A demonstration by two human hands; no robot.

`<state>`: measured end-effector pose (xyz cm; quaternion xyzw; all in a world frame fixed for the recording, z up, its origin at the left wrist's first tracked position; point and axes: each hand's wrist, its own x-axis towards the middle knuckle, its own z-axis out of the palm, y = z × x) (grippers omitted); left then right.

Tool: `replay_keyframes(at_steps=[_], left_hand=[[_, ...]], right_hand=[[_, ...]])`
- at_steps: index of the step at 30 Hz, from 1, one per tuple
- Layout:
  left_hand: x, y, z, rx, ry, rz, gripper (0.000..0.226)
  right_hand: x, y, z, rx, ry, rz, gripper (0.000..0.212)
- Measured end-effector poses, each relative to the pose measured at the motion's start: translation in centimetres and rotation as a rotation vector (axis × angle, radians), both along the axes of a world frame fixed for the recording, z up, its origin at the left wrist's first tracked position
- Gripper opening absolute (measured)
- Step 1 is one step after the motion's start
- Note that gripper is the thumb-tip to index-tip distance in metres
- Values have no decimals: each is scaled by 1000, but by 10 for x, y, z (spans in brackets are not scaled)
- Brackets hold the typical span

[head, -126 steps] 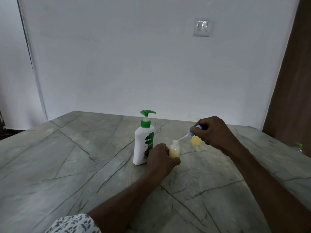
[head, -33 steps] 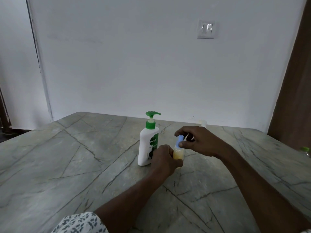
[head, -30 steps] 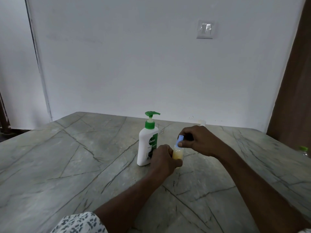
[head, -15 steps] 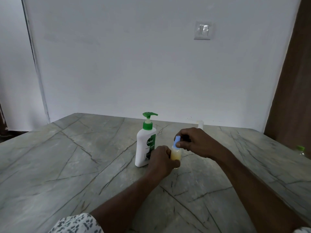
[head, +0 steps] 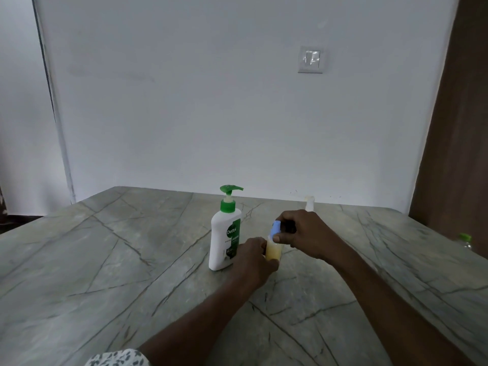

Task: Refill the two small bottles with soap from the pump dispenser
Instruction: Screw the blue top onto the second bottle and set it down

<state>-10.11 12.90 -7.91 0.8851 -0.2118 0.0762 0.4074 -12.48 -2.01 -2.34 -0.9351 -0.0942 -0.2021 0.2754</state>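
Observation:
A white pump dispenser [head: 225,233] with a green pump head stands upright at the middle of the grey stone table [head: 105,260]. Just right of it is a small clear bottle [head: 273,252] holding yellow soap. My left hand [head: 253,262] grips the bottle's body from the left. My right hand [head: 303,235] pinches the blue cap [head: 275,228] that sits on the bottle's neck. A second small bottle [head: 309,203] shows only its pale top behind my right hand, near the table's far edge.
A green-capped bottle [head: 464,240] peeks past the table's right edge. A white wall with a light switch [head: 311,59] rises behind the table, and a brown wooden panel [head: 459,128] stands at the right.
Four seconds ago my right hand held the blue cap with its tube lifted off to the right of the bottle. The cap now sits on the bottle's neck, both hands staying on it.

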Motion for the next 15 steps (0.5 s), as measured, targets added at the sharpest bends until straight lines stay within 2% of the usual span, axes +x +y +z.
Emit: replay_keyframes(at_steps=[3, 4, 8, 11, 15], left_hand=[[-2, -1, 2, 18, 27, 13, 61], [-6, -1, 4, 49, 11, 41, 58], [-19, 3, 9, 98, -171, 139, 20], [-22, 5, 10, 169, -208, 89, 10], [-25, 3, 6, 234, -219, 32, 9]], right_hand=[[1, 0, -2, -3, -1, -7, 23], [2, 0, -2, 0, 6, -13, 22], [16, -9, 19, 23, 12, -54, 21], [41, -23, 46, 38, -9, -113, 19], [79, -34, 53, 112, 50, -165, 20]])
